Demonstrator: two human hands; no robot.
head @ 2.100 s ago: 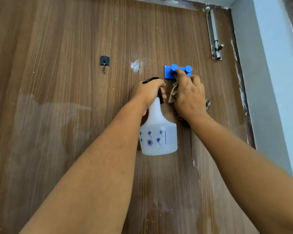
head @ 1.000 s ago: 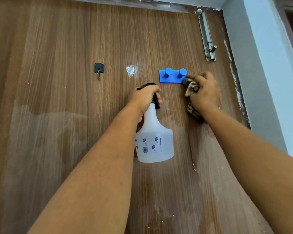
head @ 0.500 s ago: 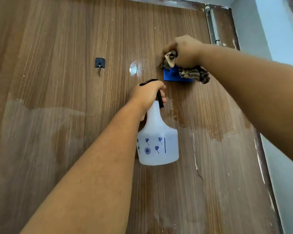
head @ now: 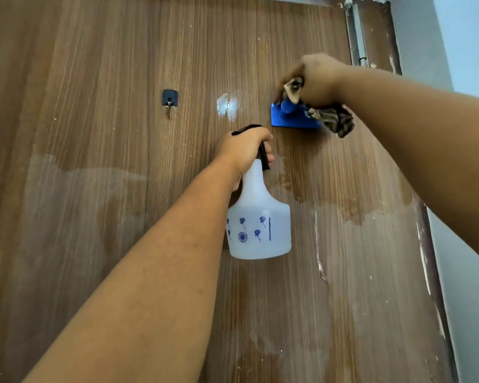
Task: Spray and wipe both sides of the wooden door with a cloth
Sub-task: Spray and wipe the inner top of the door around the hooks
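The wooden door (head: 122, 78) fills the view, darker where it is wet across its upper part. My left hand (head: 244, 150) grips the black trigger head of a white spray bottle (head: 260, 225) printed with blue flowers, held close to the door's middle. My right hand (head: 318, 78) holds a crumpled brown striped cloth (head: 332, 118) against the top of a blue hook rack (head: 293, 118) fixed to the door. Cloth and hand hide the right part of the rack.
A small black hook (head: 169, 96) with a hanging key sits left of a white shiny patch (head: 227, 106). A metal slide bolt (head: 358, 31) runs down the door's upper right edge. The pale wall (head: 468, 37) borders the door on the right.
My right hand with the cloth rose from below the blue rack to its top and right side. The left hand and bottle stayed nearly where they were.
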